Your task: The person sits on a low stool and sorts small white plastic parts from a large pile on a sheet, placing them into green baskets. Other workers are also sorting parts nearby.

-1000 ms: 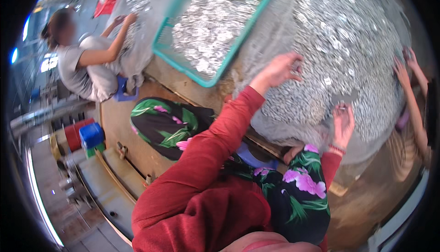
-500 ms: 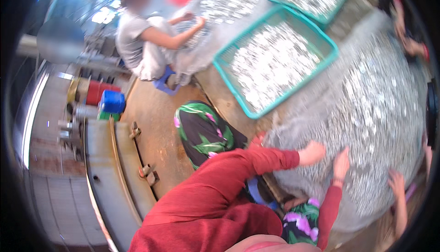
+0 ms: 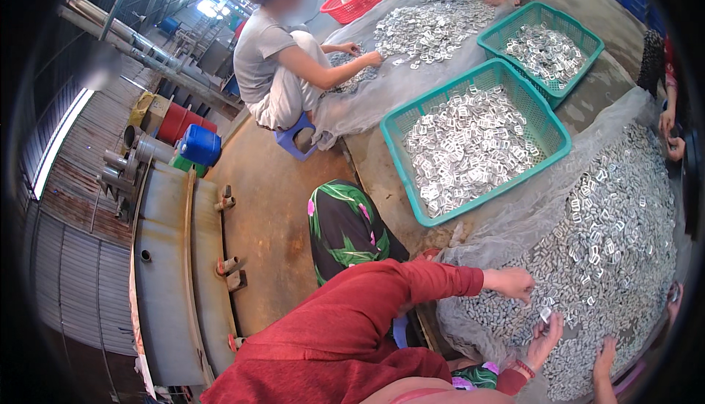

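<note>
Over the near part of a pile of small grey metal pieces (image 3: pixel 613 250), my left hand (image 3: pixel 512 283) is closed, its fingers curled downward. What is in those fingers, if anything, is hidden. My right hand (image 3: pixel 545 339), palm turned up with a red band at the wrist, pinches a small metal buckle (image 3: pixel 545 314) at the fingertips. That buckle looks shiny and frame-shaped, like the brighter pieces scattered over the pile. A translucent sheet (image 3: pixel 481 253) lies beneath everything. Beside my right hand, another person's hand (image 3: pixel 604 367) touches the pile.
A large teal basket (image 3: pixel 476 211) full of frame-shaped buckles stands ahead, with a smaller teal basket (image 3: pixel 584 84) behind it. A seated person (image 3: pixel 275 66) handles pieces at a second pile (image 3: pixel 433 29). Hands of others show at the right rim. Metal tanks (image 3: pixel 165 257) stand left.
The blurred view has turned sharp and shifted, with the baskets now lower and farther right. My right hand has turned palm up, and a buckle now shows at its fingertips.
</note>
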